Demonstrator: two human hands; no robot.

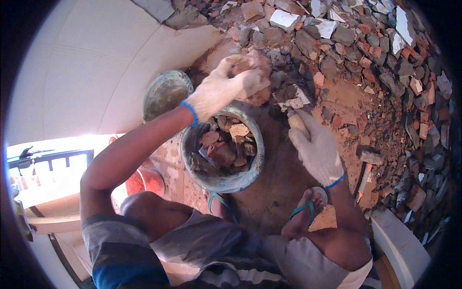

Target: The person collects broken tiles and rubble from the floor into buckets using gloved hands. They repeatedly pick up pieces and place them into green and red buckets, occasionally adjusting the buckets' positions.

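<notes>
Loading step: left hand (219,89) grips a brick chunk (252,72) above the bucket (224,180) (already half full). Right hand (315,147) rests clasped on a tool handle (296,120) at the rubble pile's (356,53) edge. Next, I judge: release over the bucket.

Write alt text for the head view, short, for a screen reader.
A squatting person in white work gloves lifts a chunk of brick rubble with the left hand above a grey bucket partly full of broken brick. The right hand rests on the dirt beside a rubble pile. An empty pan sits behind the bucket.
</notes>
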